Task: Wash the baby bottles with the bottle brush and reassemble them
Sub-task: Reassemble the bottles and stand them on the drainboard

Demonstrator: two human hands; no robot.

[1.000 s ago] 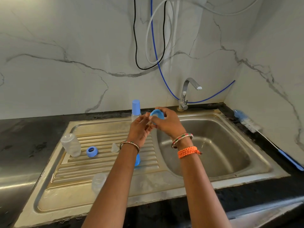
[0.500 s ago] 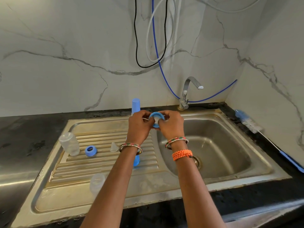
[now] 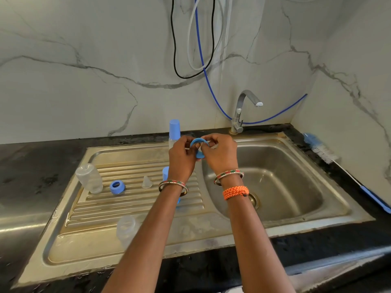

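Note:
Both hands hold a blue bottle collar ring [image 3: 198, 142] above the divide between drainboard and basin. My left hand [image 3: 182, 158] pinches its left side; my right hand [image 3: 221, 154] pinches its right side, with a pale teat partly hidden between the fingers. On the drainboard stand a clear bottle [image 3: 90, 178], a second blue collar ring [image 3: 117, 187], a loose clear teat [image 3: 147, 182] and another clear bottle [image 3: 127, 228] near the front. A bottle with a blue cap [image 3: 174, 129] stands behind my left hand. A blue part [image 3: 165, 173] shows beside my left wrist. The bottle brush [image 3: 321, 151] lies on the right counter.
The steel sink [image 3: 275, 226] has its basin on the right with a drain [image 3: 254, 199], and a tap [image 3: 241, 111] at the back. Black, white and blue hoses [image 3: 203, 66] hang on the marble wall. Dark counter [image 3: 31, 176] surrounds the sink.
The collar ring has been turned between my fingers so its opening now faces more upward. Both hands stay together above the sink divide.

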